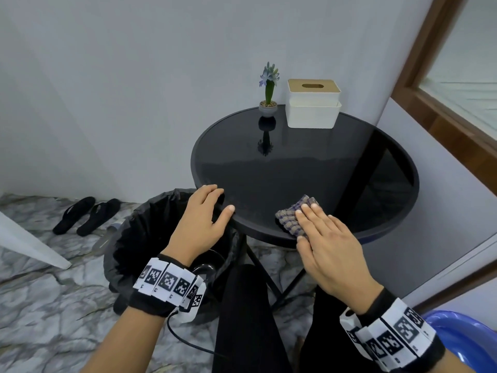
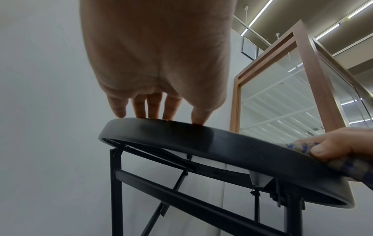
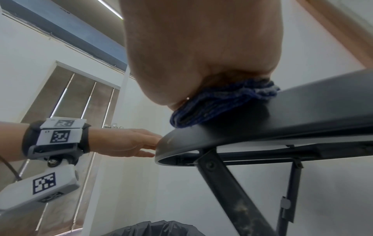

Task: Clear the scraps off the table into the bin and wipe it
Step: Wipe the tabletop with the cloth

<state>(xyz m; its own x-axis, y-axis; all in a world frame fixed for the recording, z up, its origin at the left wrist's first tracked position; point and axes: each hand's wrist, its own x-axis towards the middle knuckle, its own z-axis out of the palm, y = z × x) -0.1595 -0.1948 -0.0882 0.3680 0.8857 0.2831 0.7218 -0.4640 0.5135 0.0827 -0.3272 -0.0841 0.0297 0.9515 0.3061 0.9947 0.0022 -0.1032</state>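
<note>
A round black glass table (image 1: 295,170) stands in front of me with no scraps showing on its top. My right hand (image 1: 317,224) lies flat on a folded blue-checked cloth (image 1: 289,219) and presses it on the table's near edge. In the right wrist view the cloth (image 3: 218,105) bulges out under the palm and overhangs the rim (image 3: 262,127). My left hand (image 1: 212,205) rests its straight fingers on the near-left rim and holds nothing. Right below it sits a bin (image 1: 139,227) with a black liner.
At the table's back stand a small potted flower (image 1: 268,106) and a white tissue box (image 1: 312,103). Black slippers (image 1: 86,214) lie on the marble floor at left. A blue plastic seat (image 1: 462,337) is at lower right. Walls close in behind and to the right.
</note>
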